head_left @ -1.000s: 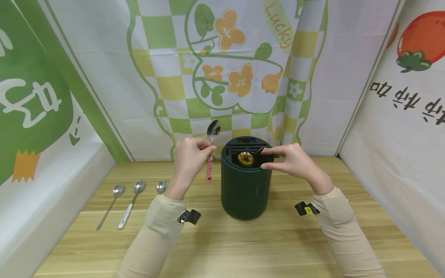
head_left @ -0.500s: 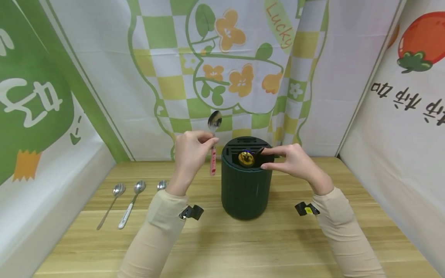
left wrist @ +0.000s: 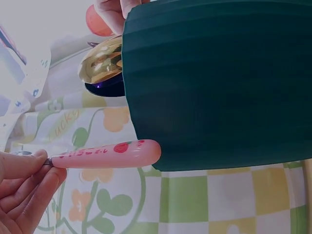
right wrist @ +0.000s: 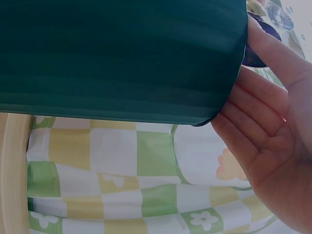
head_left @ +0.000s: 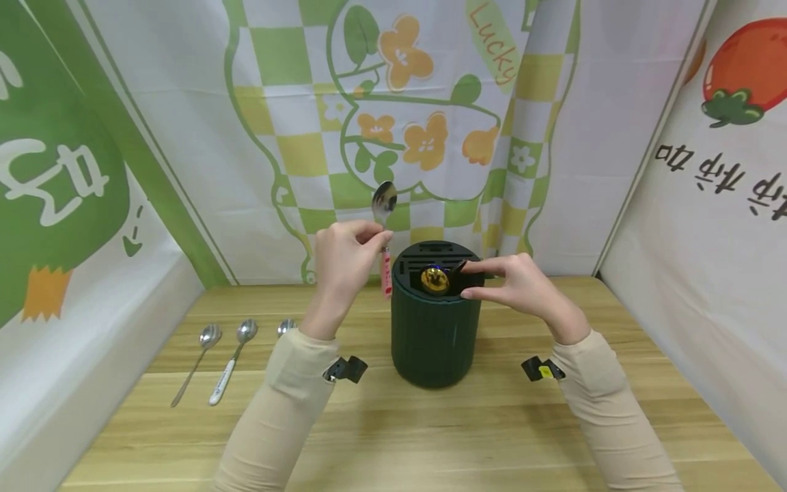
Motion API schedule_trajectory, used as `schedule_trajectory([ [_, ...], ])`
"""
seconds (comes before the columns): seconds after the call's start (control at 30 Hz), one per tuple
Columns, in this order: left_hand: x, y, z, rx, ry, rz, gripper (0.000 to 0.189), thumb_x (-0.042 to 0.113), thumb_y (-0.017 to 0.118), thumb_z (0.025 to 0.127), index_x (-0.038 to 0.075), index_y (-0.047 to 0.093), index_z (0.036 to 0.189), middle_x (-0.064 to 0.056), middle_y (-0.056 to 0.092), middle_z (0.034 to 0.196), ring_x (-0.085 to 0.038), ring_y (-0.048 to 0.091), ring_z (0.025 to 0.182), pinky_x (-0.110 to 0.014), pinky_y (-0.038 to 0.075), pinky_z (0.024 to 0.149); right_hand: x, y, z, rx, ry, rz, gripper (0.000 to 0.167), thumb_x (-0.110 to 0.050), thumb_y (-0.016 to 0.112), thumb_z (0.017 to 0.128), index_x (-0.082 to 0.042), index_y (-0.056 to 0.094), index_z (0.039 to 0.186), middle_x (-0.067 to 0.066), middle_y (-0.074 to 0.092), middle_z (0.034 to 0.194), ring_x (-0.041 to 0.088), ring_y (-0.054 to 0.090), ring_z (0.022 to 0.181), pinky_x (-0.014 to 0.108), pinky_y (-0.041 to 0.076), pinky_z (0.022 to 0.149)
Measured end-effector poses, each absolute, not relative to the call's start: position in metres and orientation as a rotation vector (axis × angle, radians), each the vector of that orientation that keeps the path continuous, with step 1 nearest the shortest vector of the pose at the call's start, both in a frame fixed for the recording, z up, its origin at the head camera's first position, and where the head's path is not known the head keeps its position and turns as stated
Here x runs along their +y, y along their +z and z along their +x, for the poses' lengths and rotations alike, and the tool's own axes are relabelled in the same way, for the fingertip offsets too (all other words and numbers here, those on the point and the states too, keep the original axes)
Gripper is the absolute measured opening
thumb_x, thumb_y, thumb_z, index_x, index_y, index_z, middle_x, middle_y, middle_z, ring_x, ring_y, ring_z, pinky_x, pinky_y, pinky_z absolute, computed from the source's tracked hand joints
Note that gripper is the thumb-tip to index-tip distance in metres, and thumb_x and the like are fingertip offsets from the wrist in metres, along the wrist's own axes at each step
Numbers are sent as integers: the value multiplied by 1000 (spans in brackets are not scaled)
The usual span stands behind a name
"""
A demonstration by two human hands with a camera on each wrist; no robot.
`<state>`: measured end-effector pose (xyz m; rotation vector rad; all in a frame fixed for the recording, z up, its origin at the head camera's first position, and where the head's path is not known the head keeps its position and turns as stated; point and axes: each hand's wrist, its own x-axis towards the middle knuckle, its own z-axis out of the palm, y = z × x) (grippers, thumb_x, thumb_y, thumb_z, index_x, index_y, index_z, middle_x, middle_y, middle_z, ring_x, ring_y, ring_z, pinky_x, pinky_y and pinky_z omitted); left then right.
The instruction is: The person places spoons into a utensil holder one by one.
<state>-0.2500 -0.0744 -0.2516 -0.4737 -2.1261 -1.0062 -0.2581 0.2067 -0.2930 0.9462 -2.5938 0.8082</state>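
Note:
My left hand (head_left: 347, 263) pinches a silver spoon (head_left: 384, 198) by its neck, bowl up. Its pink handle (left wrist: 107, 154) has red markings and hangs beside the dark green utensil holder (head_left: 433, 342), just above rim height. My right hand (head_left: 522, 287) grips the holder's right rim, thumb at the front and the other fingers farther back, as the right wrist view shows. Inside the holder's front opening stands a gold spoon (head_left: 435, 280), bowl up. Close to it is a dark spoon (right wrist: 256, 56) with a bluish-purple sheen. Their handles are hidden in the holder.
Several spoons lie on the left of the wooden table (head_left: 430, 437): a plain metal spoon (head_left: 195, 369), a white-handled spoon (head_left: 229, 365), and a spoon (head_left: 285, 327) partly hidden behind my left wrist. A patterned curtain (head_left: 418, 137) hangs behind; the holder's lid (head_left: 433, 249) has slots.
My left hand has lifted the pink-handled spoon up and slightly right, toward the holder. The right hand and the holder have stayed where they were.

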Motion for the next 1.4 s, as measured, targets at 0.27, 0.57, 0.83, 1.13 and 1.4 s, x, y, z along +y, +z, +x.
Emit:
schedule_trajectory([
  [0.27,-69,-247,-251,-2080,-1017,-489,14,19,73,84,6,77,83,-6,73,75,-12,66,59,-27,51,54,208,-293,-259,-2590,808,955,41,-37,73,82,-15,69,116,5,68,116,3,51,53,36,51,78],
  [0.57,-64,-242,-250,-2022,-1066,-536,13,17,72,84,5,76,85,-7,74,78,-11,65,61,-24,53,57,208,-295,-260,-2578,797,960,41,-36,74,81,-14,70,115,6,69,115,3,53,55,40,53,80],
  [0.83,-58,-242,-252,-2005,-1121,-558,11,13,73,84,3,76,86,-9,74,79,-11,66,61,-21,53,58,209,-296,-261,-2587,801,953,41,-37,73,81,-14,70,115,6,69,114,11,66,75,46,52,87],
  [1.13,-52,-244,-255,-2005,-1124,-582,11,13,72,85,4,76,88,-8,74,79,-9,66,61,-19,53,57,208,-295,-260,-2586,811,943,41,-37,74,81,-15,70,115,5,69,115,12,67,81,46,52,89],
  [1.4,-50,-248,-259,-2026,-1097,-595,11,13,71,86,4,76,87,-7,74,80,-10,67,63,-21,54,59,208,-295,-261,-2577,809,950,40,-36,75,80,-15,70,114,5,70,114,11,68,77,46,52,89],
])
